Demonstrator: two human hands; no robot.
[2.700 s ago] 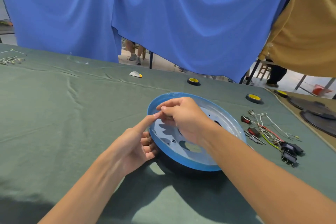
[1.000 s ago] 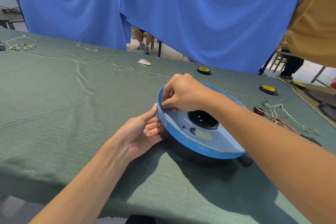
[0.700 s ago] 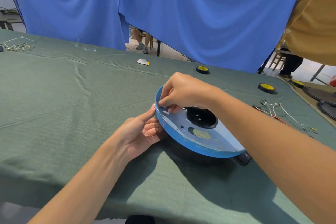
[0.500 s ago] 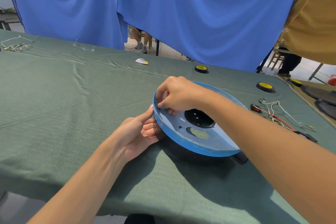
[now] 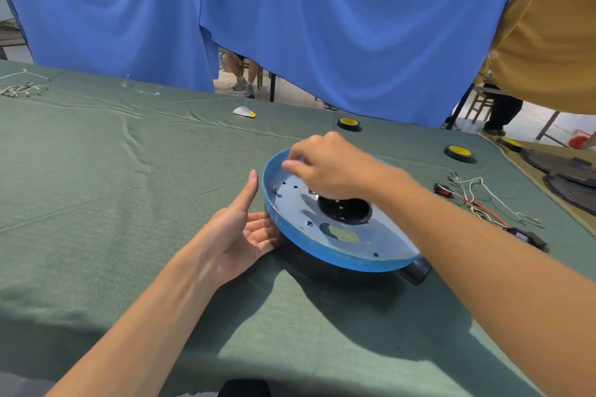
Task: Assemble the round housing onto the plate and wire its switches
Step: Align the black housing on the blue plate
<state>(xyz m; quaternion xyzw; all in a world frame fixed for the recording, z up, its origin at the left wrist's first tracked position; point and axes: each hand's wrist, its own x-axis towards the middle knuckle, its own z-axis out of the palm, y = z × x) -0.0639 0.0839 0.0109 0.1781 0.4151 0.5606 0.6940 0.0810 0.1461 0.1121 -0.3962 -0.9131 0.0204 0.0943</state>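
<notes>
A round plate with a blue rim (image 5: 335, 259) lies on top of the black round housing (image 5: 416, 271) on the green cloth. A small screw (image 5: 275, 187) stands in the plate near its left rim. My left hand (image 5: 238, 235) is flat and relaxed, thumb up, its fingers against the housing's left side under the rim. My right hand (image 5: 329, 167) hovers over the plate's far left part with curled fingers; I see nothing between thumb and forefinger. A bundle of wires (image 5: 477, 203) with a red switch (image 5: 442, 190) and a black switch (image 5: 525, 235) lies to the right.
Two black-and-yellow tape rolls (image 5: 348, 123) (image 5: 458, 151) sit beyond the plate. Dark round discs (image 5: 567, 167) lie at the right edge. More wire (image 5: 22, 89) is at the far left. Blue curtains hang behind the table, and a seated person's legs show in the gap.
My right hand has lifted off the plate's left rim, uncovering a screw there. My left thumb has come off the rim and the hand has opened out.
</notes>
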